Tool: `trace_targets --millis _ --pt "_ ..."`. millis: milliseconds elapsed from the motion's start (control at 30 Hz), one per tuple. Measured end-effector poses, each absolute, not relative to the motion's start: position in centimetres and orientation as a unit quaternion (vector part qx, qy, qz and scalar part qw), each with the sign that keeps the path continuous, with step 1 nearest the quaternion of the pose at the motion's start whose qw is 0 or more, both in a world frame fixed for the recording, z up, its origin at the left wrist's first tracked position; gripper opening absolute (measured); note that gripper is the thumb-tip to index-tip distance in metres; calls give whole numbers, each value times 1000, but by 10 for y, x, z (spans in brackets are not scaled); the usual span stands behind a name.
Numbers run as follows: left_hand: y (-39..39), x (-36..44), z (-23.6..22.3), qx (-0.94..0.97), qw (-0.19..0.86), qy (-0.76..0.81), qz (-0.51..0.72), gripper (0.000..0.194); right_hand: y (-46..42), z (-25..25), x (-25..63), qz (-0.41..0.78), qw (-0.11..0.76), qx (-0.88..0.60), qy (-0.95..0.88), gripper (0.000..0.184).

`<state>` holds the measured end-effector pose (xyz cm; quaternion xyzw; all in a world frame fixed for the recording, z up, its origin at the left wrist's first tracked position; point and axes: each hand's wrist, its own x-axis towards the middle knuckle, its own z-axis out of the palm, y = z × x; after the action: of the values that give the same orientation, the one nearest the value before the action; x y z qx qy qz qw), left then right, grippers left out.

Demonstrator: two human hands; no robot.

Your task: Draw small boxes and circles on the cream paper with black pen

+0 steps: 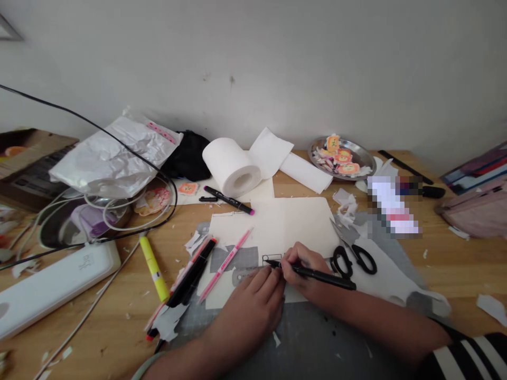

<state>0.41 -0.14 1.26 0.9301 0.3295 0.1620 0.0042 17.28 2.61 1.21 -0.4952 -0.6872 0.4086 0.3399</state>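
The right hand (pixel 303 264) has its grip closed round a black pen (pixel 325 277), tip at a small box drawn on the paper (pixel 293 224). The left hand (pixel 253 303) (unclenched, fingers together) lies over a ruler (pixel 240 276).

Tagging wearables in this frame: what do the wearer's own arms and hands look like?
Left hand and right hand: no gloves or rings visible. Right side: black sleeve with white stripes, forearm bare below it. Left side: pale greyish-green band at the bottom edge; sleeve edge or bracelet, can't tell.
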Motion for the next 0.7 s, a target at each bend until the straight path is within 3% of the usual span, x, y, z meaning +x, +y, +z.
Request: trace_targets --millis 700 --pt "1 5 -11 897 -92 328 283 31 26 16 172 436 377 -478 -663 15"
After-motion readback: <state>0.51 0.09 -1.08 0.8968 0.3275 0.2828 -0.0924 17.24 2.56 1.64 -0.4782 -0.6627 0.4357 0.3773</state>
